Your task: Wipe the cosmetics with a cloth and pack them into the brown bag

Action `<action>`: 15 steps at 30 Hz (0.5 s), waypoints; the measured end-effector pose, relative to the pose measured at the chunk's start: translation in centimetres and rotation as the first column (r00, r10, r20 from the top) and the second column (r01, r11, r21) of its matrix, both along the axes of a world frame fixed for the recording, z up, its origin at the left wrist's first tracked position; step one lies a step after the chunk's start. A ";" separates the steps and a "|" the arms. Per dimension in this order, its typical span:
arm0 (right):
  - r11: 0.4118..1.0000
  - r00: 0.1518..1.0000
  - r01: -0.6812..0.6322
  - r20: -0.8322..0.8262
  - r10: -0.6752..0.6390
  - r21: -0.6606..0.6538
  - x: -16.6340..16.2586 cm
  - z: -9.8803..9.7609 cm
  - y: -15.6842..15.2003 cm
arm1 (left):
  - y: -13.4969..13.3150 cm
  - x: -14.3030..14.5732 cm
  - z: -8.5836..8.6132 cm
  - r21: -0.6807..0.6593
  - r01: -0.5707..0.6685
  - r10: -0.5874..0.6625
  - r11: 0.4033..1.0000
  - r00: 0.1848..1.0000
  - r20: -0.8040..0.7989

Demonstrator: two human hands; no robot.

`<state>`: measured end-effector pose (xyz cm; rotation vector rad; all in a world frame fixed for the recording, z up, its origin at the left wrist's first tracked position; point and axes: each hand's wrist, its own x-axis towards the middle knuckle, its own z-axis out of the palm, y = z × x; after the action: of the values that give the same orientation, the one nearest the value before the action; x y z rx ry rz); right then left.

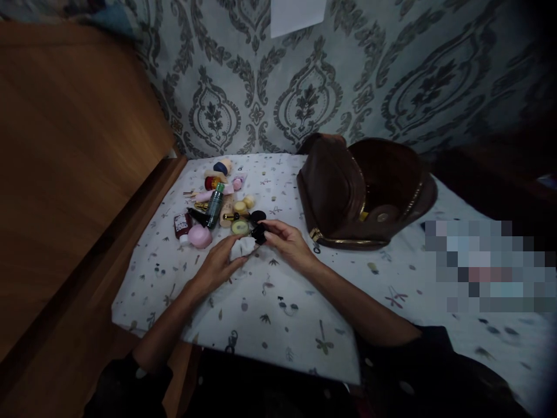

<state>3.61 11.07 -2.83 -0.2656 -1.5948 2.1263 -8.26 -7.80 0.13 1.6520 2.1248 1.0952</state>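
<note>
My left hand (216,262) is closed on a crumpled white cloth or tissue (241,248), its fingers and thumb on either side. Just to the right, my right hand (290,245) pinches a small glossy black item (259,233), perhaps a cosmetic case; its exact kind is too dark to make out. The cloth is right beside the black item, and I cannot tell whether they touch. Close behind both hands lie a round black lid or compact (258,216) and a round yellow-green jar (239,227).
Left of my hands lie a green bottle (214,206), a pink round container (200,236), a dark red bottle (182,225) and several other cosmetics. An unzipped brown leather bag (333,200) stands at the right. A wooden cabinet (78,145) borders the left, a patterned wall (256,81) the back.
</note>
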 end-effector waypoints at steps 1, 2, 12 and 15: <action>1.000 1.000 0.009 0.000 -0.009 -0.008 0.0 0.0 0.0 | 0.1 0.1 -0.2 0.019 -0.019 0.019 1.000 1.000 -0.010; 1.000 1.000 0.019 0.000 -0.019 -0.014 -0.1 -0.1 0.0 | 0.2 0.3 -0.5 0.043 -0.036 0.037 0.998 0.999 -0.027; 1.000 1.000 0.002 0.000 -0.002 -0.007 0.0 0.1 -0.1 | 0.5 0.8 -1.0 0.170 -0.045 0.071 0.984 0.986 -0.152; 0.998 0.998 -0.052 -0.015 0.053 0.032 0.3 0.6 0.1 | 0.3 0.6 -0.9 0.145 -0.035 0.038 0.989 0.999 -0.021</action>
<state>3.92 11.19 -2.24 -0.1988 -1.6417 2.1355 -7.71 -7.45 -0.73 1.7017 2.1440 1.2746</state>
